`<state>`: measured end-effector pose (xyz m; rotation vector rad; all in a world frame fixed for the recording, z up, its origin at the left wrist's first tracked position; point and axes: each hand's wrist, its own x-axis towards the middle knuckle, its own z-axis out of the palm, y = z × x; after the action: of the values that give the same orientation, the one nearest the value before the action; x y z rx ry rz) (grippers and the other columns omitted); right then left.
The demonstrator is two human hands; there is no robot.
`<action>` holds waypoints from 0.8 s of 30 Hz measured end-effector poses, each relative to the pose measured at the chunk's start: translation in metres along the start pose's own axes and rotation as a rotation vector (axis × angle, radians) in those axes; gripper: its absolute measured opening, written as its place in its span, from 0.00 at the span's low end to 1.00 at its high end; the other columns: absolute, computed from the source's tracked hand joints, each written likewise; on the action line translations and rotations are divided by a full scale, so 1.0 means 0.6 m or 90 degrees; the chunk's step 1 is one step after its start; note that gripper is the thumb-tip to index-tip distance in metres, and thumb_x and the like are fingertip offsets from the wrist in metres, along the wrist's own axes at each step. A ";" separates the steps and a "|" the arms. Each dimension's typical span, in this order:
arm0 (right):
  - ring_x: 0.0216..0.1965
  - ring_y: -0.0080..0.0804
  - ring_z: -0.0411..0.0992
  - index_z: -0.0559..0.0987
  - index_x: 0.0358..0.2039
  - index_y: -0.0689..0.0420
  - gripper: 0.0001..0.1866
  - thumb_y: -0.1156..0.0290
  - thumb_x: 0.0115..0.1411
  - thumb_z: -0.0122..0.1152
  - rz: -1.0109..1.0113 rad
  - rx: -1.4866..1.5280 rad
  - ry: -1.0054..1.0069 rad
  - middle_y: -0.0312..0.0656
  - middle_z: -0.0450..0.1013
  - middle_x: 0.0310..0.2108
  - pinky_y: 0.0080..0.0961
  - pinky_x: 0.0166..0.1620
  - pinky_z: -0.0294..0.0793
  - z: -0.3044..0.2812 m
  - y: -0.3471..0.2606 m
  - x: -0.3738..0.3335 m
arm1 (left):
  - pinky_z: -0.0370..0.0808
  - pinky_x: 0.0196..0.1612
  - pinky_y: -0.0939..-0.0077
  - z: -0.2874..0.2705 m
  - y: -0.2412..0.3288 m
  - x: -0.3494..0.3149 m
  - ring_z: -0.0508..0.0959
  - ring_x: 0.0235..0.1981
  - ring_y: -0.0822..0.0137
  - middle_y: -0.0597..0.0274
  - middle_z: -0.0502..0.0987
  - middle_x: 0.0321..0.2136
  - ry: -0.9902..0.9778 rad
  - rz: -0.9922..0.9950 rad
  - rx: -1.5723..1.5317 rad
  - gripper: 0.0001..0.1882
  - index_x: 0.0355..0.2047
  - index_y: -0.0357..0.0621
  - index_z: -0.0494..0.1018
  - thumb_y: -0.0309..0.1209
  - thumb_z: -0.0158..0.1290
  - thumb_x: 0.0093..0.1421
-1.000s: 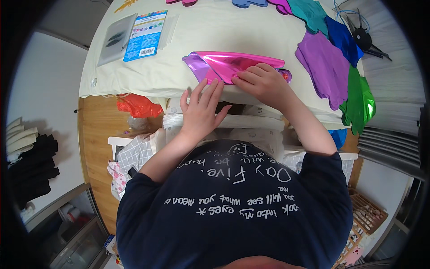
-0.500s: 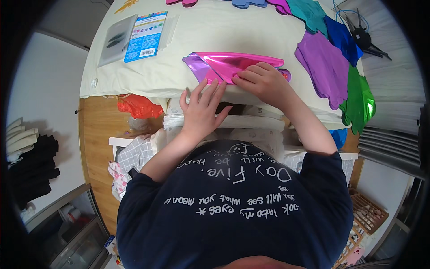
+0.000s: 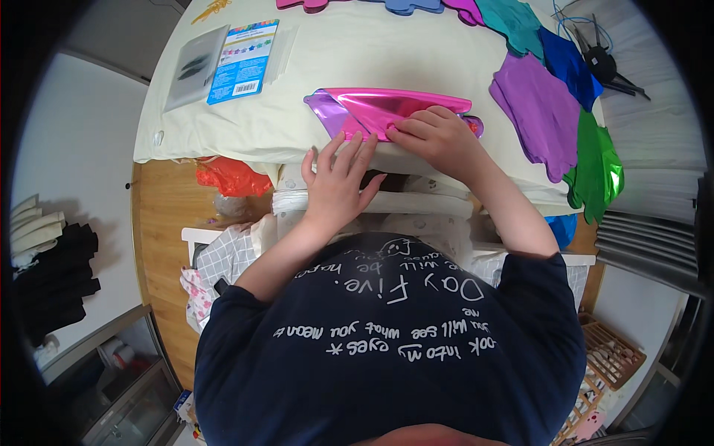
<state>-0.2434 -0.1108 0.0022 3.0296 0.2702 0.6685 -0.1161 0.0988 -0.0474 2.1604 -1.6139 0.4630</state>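
A shiny pink foil sheet lies folded near the table's front edge, with a purple foil part showing at its left end. My left hand is open, its fingers spread and their tips resting on the sheet's near edge. With thumb and fingers pinched together, my right hand grips the sheet's near side, right of the left fingertips. A small dark purple piece with red spots peeks out beyond the right hand; its kind is unclear.
Flat foil shapes in purple, blue, green and teal line the table's right side. A blue printed package card and a clear plastic sleeve lie at left. A black object with prongs sits far right.
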 end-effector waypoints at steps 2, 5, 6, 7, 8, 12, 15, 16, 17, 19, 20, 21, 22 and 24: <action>0.44 0.31 0.76 0.82 0.46 0.52 0.18 0.72 0.52 0.61 0.003 0.009 0.006 0.33 0.78 0.42 0.32 0.49 0.76 0.001 0.001 0.000 | 0.51 0.64 0.45 -0.009 0.003 0.005 0.65 0.63 0.64 0.68 0.71 0.58 -0.011 -0.006 -0.010 0.34 0.64 0.60 0.69 0.51 0.60 0.58; 0.43 0.32 0.76 0.82 0.45 0.51 0.18 0.72 0.52 0.61 0.007 0.023 0.012 0.33 0.78 0.42 0.33 0.49 0.77 0.002 0.002 0.000 | 0.52 0.64 0.45 -0.032 0.004 0.021 0.67 0.60 0.63 0.66 0.72 0.55 -0.037 -0.008 -0.048 0.31 0.61 0.58 0.71 0.50 0.60 0.59; 0.43 0.32 0.76 0.82 0.45 0.51 0.18 0.72 0.52 0.61 0.008 0.029 0.013 0.33 0.78 0.42 0.32 0.49 0.77 0.002 0.003 -0.001 | 0.52 0.64 0.45 -0.040 0.005 0.029 0.67 0.60 0.63 0.66 0.72 0.55 -0.036 -0.008 -0.047 0.31 0.61 0.58 0.71 0.50 0.60 0.59; 0.43 0.32 0.76 0.82 0.45 0.51 0.18 0.72 0.52 0.61 0.008 0.028 0.014 0.33 0.78 0.42 0.32 0.49 0.77 0.003 0.004 -0.002 | 0.53 0.64 0.46 -0.047 0.005 0.037 0.68 0.59 0.62 0.66 0.73 0.53 -0.045 -0.005 -0.053 0.28 0.58 0.56 0.73 0.49 0.60 0.59; 0.43 0.32 0.76 0.82 0.45 0.51 0.17 0.72 0.52 0.61 0.010 0.032 0.013 0.33 0.78 0.41 0.32 0.48 0.77 0.004 0.004 -0.003 | 0.54 0.64 0.47 -0.051 0.003 0.043 0.69 0.57 0.62 0.65 0.73 0.50 -0.053 -0.003 -0.058 0.25 0.54 0.55 0.75 0.47 0.60 0.59; 0.41 0.31 0.76 0.83 0.44 0.50 0.17 0.71 0.53 0.61 0.013 0.038 0.005 0.32 0.78 0.40 0.31 0.47 0.77 0.002 0.005 -0.001 | 0.58 0.62 0.50 -0.035 -0.021 0.083 0.72 0.53 0.60 0.64 0.75 0.47 -0.024 0.021 -0.133 0.17 0.47 0.53 0.76 0.42 0.60 0.60; 0.41 0.30 0.76 0.83 0.44 0.50 0.16 0.71 0.53 0.62 0.012 0.039 0.023 0.32 0.78 0.40 0.31 0.47 0.77 0.001 0.006 0.000 | 0.62 0.60 0.53 -0.024 -0.034 0.123 0.74 0.50 0.59 0.62 0.75 0.44 0.016 0.084 -0.153 0.13 0.41 0.50 0.76 0.39 0.60 0.59; 0.41 0.30 0.76 0.83 0.44 0.50 0.16 0.71 0.53 0.62 0.014 0.037 0.024 0.32 0.78 0.40 0.31 0.47 0.77 0.003 0.006 0.000 | 0.63 0.59 0.54 -0.024 -0.034 0.134 0.74 0.50 0.59 0.61 0.76 0.43 -0.043 0.070 -0.149 0.12 0.41 0.48 0.75 0.37 0.60 0.60; 0.41 0.30 0.76 0.83 0.43 0.50 0.15 0.71 0.53 0.62 0.013 0.038 0.033 0.32 0.78 0.40 0.31 0.47 0.77 0.004 0.006 0.000 | 0.65 0.58 0.56 -0.023 -0.033 0.143 0.74 0.49 0.58 0.61 0.76 0.43 -0.102 0.057 -0.144 0.11 0.41 0.46 0.74 0.36 0.59 0.60; 0.41 0.30 0.76 0.83 0.43 0.50 0.15 0.71 0.53 0.62 0.014 0.036 0.043 0.32 0.78 0.40 0.31 0.47 0.77 0.005 0.005 0.000 | 0.65 0.58 0.57 -0.010 -0.031 0.152 0.74 0.49 0.58 0.60 0.76 0.43 -0.064 0.063 -0.140 0.13 0.44 0.45 0.74 0.34 0.58 0.60; 0.41 0.30 0.76 0.83 0.43 0.50 0.15 0.71 0.53 0.62 0.018 0.043 0.041 0.32 0.78 0.39 0.31 0.46 0.76 0.005 0.005 -0.001 | 0.65 0.58 0.58 -0.004 -0.030 0.154 0.74 0.49 0.58 0.59 0.75 0.43 -0.027 0.065 -0.136 0.16 0.48 0.43 0.74 0.32 0.57 0.60; 0.41 0.30 0.76 0.83 0.42 0.50 0.14 0.71 0.53 0.62 0.023 0.051 0.039 0.31 0.78 0.39 0.31 0.46 0.76 0.005 0.004 -0.002 | 0.65 0.58 0.58 -0.002 -0.028 0.154 0.74 0.49 0.58 0.59 0.75 0.43 -0.027 0.070 -0.137 0.16 0.48 0.43 0.74 0.32 0.57 0.60; 0.41 0.30 0.76 0.83 0.42 0.50 0.14 0.71 0.53 0.62 0.026 0.049 0.040 0.31 0.78 0.39 0.31 0.46 0.76 0.006 0.004 -0.002 | 0.65 0.59 0.58 0.000 -0.026 0.154 0.74 0.50 0.57 0.57 0.75 0.45 -0.022 0.077 -0.140 0.20 0.52 0.43 0.73 0.31 0.56 0.60; 0.40 0.30 0.76 0.83 0.42 0.49 0.14 0.71 0.53 0.62 0.030 0.054 0.036 0.31 0.78 0.39 0.31 0.46 0.76 0.006 0.004 -0.001 | 0.66 0.60 0.57 0.008 -0.027 0.155 0.74 0.52 0.56 0.55 0.75 0.47 -0.016 0.087 -0.144 0.24 0.57 0.42 0.72 0.30 0.56 0.60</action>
<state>-0.2422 -0.1130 -0.0013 3.1104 0.2341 0.7659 -0.0747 0.0237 -0.0079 1.9056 -1.7444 0.2776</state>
